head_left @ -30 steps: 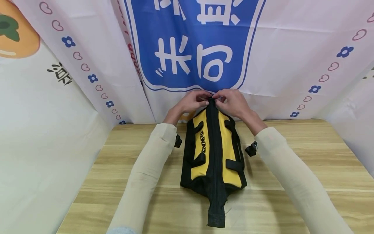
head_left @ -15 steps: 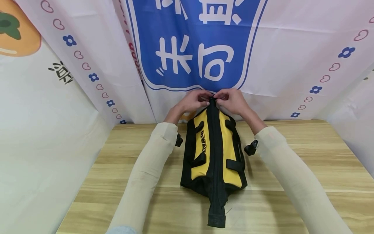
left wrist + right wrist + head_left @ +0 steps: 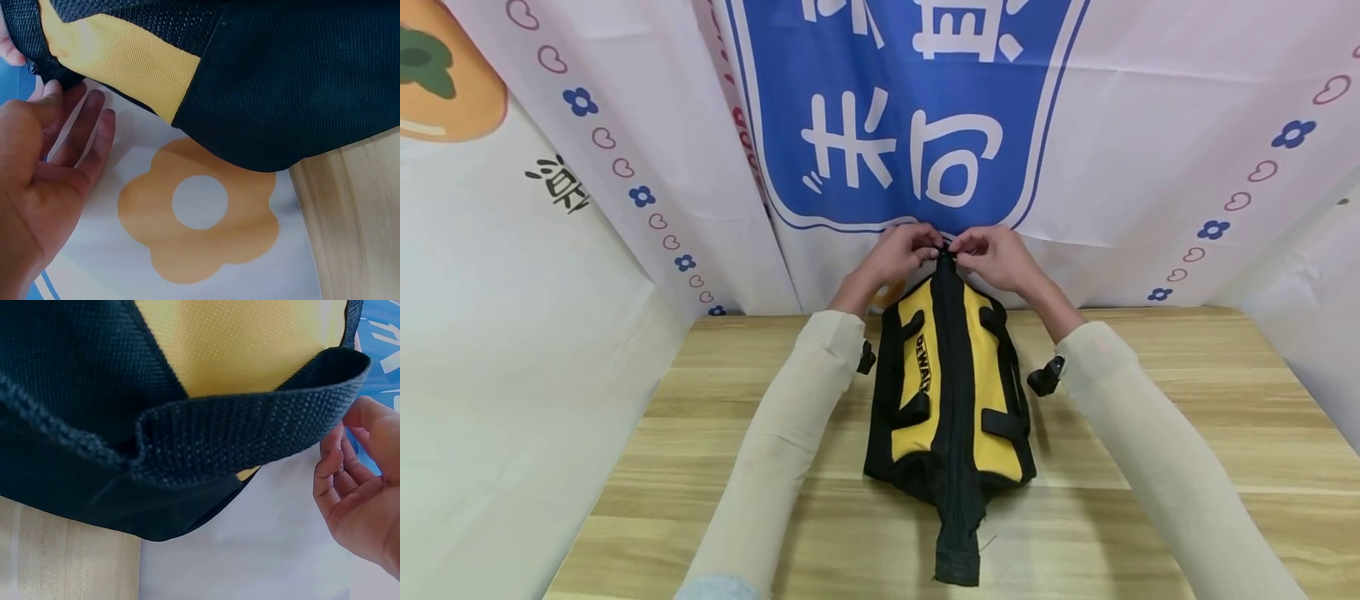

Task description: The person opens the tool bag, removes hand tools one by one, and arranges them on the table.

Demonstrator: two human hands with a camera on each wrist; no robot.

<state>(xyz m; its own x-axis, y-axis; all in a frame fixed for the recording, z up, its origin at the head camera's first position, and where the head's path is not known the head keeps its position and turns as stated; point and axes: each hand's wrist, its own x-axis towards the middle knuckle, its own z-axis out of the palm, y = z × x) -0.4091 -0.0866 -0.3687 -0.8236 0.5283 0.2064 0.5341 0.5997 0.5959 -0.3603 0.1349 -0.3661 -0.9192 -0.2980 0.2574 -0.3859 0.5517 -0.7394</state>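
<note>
A yellow and black tool bag (image 3: pixel 988 367) with DEWALT lettering lies lengthwise on the table. A black zipper (image 3: pixel 953 375) runs along its top, ending in fabric tabs at both ends. At the far end, my left hand (image 3: pixel 897 252) pinches the black zipper tab (image 3: pixel 62 76) between thumb and fingertips, its other fingers extended. Opposite it, my right hand (image 3: pixel 996 257) has thumb and forefinger brought together at the same zipper end. A small metal zipper pull (image 3: pixel 31 67) shows close to the right fingertips. In the right wrist view, a black strap (image 3: pixel 250 431) partly hides those fingertips.
Wooden table (image 3: pixel 737 433) under the bag; its far edge meets a printed cloth backdrop (image 3: pixel 1120 167) just behind the hands. White cloth (image 3: pixel 512 358) also hangs on the left. The bag's near tab (image 3: pixel 957 567) points toward the front of the table.
My left hand has shifted slightly up and right at the zipper end, its fingers bending more. The right hand and bag stay nearly in place.
</note>
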